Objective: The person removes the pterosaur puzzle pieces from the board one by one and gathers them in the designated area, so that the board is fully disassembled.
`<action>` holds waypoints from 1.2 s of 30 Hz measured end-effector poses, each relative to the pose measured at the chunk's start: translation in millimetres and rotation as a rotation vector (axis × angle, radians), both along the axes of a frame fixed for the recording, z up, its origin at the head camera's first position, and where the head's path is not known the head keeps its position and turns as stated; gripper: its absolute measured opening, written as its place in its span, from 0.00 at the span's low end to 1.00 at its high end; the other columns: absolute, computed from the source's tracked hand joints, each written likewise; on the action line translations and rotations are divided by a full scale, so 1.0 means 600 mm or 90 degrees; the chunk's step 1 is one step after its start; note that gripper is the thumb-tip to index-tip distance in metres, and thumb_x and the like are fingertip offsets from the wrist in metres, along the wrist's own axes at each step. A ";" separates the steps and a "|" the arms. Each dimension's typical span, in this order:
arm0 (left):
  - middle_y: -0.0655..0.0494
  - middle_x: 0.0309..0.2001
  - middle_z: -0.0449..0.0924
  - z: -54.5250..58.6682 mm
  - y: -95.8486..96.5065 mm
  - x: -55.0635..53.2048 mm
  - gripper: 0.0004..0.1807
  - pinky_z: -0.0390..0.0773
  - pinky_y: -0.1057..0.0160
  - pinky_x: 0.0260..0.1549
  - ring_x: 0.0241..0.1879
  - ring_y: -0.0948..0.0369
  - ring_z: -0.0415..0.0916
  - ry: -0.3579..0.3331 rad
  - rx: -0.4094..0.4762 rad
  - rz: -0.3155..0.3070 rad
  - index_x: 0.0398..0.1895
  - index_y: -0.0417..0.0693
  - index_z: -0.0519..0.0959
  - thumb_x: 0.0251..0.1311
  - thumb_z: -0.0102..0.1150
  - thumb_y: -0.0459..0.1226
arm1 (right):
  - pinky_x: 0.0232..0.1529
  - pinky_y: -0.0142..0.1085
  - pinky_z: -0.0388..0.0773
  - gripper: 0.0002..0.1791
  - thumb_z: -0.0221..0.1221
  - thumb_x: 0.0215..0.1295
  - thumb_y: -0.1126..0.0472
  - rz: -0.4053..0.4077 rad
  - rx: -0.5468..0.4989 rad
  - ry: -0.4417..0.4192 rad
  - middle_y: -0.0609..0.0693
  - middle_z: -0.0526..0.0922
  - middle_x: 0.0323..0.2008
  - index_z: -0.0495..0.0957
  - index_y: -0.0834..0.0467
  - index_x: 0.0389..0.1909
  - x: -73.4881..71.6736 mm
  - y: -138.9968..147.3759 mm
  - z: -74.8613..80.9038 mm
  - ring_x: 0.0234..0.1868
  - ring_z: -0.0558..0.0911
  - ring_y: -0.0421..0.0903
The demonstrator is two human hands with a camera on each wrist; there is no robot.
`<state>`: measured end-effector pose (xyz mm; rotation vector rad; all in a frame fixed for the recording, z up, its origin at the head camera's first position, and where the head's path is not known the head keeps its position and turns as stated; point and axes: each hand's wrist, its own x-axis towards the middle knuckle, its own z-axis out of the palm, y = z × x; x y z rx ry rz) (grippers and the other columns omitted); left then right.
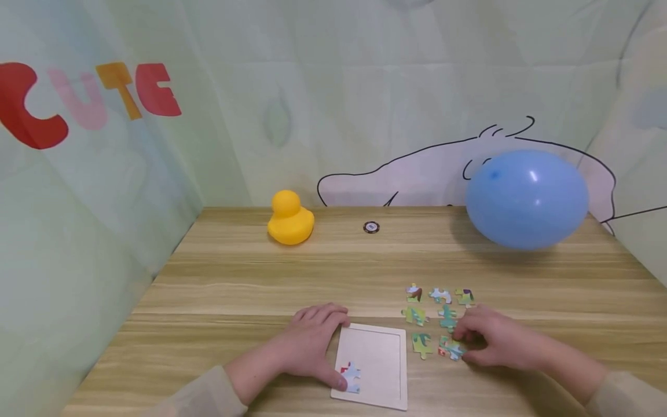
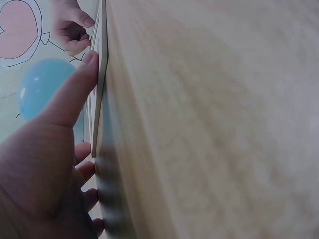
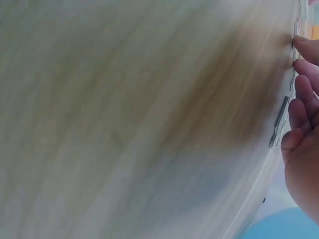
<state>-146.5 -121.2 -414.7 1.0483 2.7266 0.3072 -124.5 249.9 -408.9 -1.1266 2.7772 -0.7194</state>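
One piece seated in our white square puzzle tray (image 1: 376, 354), seven loose ones left to place.

Our left hand (image 1: 308, 346) steadies the tray, thumb pressing the blue-and-red jigsaw piece (image 1: 351, 376) into its near corner. Just right of the tray, our right hand (image 1: 495, 340) seems to pinch a green loose piece (image 1: 451, 348) on the wooden table (image 1: 234, 278); the others (image 1: 439, 296) lie just beyond those fingers.

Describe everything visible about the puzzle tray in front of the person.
The puzzle tray is a pale, flat, rectangular board with a raised rim, cardboard or wood by its look. It lies flat on the wooden table near its front edge. One piece sits in its near-left corner; the rest is bare. The left hand rests on its left edge, thumb on that piece.
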 end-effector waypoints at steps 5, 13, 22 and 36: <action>0.55 0.68 0.56 0.002 0.000 0.000 0.53 0.53 0.44 0.61 0.66 0.50 0.54 0.002 0.002 0.002 0.61 0.55 0.64 0.30 0.62 0.72 | 0.34 0.31 0.69 0.12 0.66 0.54 0.46 -0.022 0.017 -0.011 0.33 0.68 0.32 0.76 0.45 0.36 0.001 -0.009 0.002 0.36 0.66 0.34; 0.55 0.68 0.56 0.003 0.003 0.001 0.53 0.53 0.45 0.62 0.66 0.51 0.54 0.002 -0.006 0.003 0.61 0.55 0.64 0.31 0.60 0.73 | 0.35 0.32 0.70 0.11 0.66 0.53 0.54 -0.041 0.045 -0.028 0.33 0.68 0.32 0.76 0.46 0.36 0.004 -0.012 0.005 0.36 0.66 0.34; 0.56 0.68 0.56 0.005 0.003 -0.001 0.53 0.53 0.45 0.62 0.66 0.51 0.54 -0.006 -0.004 0.007 0.60 0.55 0.64 0.31 0.61 0.72 | 0.34 0.30 0.68 0.11 0.66 0.54 0.51 -0.025 0.009 -0.003 0.33 0.68 0.31 0.77 0.45 0.37 0.005 -0.011 0.006 0.35 0.66 0.33; 0.55 0.68 0.56 0.006 -0.002 0.003 0.57 0.53 0.44 0.62 0.66 0.51 0.52 0.006 -0.005 -0.019 0.62 0.53 0.63 0.28 0.60 0.75 | 0.38 0.30 0.67 0.11 0.64 0.55 0.50 0.025 0.003 -0.019 0.34 0.68 0.30 0.78 0.47 0.39 -0.005 -0.115 0.016 0.36 0.65 0.35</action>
